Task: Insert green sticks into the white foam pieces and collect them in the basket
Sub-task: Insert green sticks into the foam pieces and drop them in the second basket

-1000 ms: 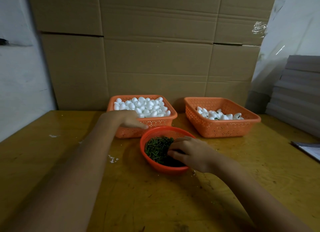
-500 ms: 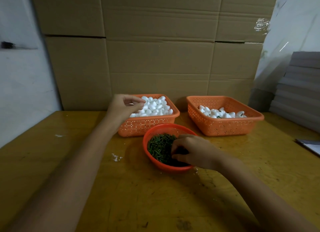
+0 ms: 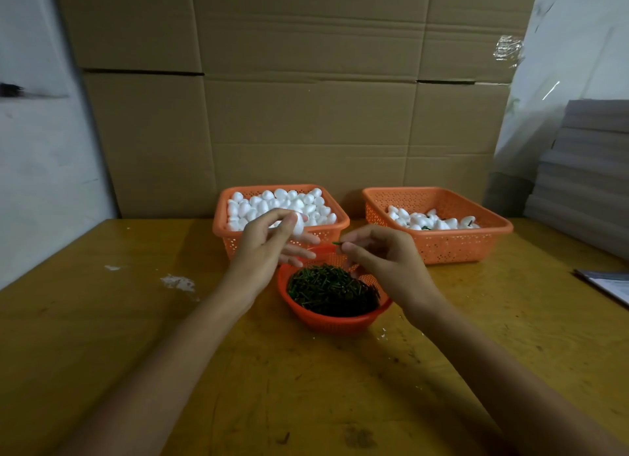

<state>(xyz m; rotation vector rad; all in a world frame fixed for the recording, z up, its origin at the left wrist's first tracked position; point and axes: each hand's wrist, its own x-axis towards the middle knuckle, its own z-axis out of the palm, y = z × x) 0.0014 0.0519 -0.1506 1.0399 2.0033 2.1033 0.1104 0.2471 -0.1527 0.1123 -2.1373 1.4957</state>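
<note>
My left hand [image 3: 269,248] pinches one white foam piece [image 3: 299,225] between thumb and fingertip, just in front of the left orange basket [image 3: 221,229] heaped with foam pieces. My right hand [image 3: 384,261] pinches a short green stick [image 3: 337,243] whose tip points left toward the foam piece, a small gap apart. Both hands hover above the round orange bowl [image 3: 326,323] full of green sticks. The right orange basket [image 3: 442,248] holds several foam pieces, some with green sticks showing.
Large cardboard boxes [image 3: 306,115] stand as a wall right behind the baskets. A stack of grey sheets [image 3: 585,183] sits at the right, with a paper [image 3: 609,284] near the right table edge. White crumbs [image 3: 177,282] lie on the yellow wooden table [image 3: 102,336].
My left hand came back from the left basket with a foam piece. My right hand rose out of the bowl with a green stick, and the two hands drew together.
</note>
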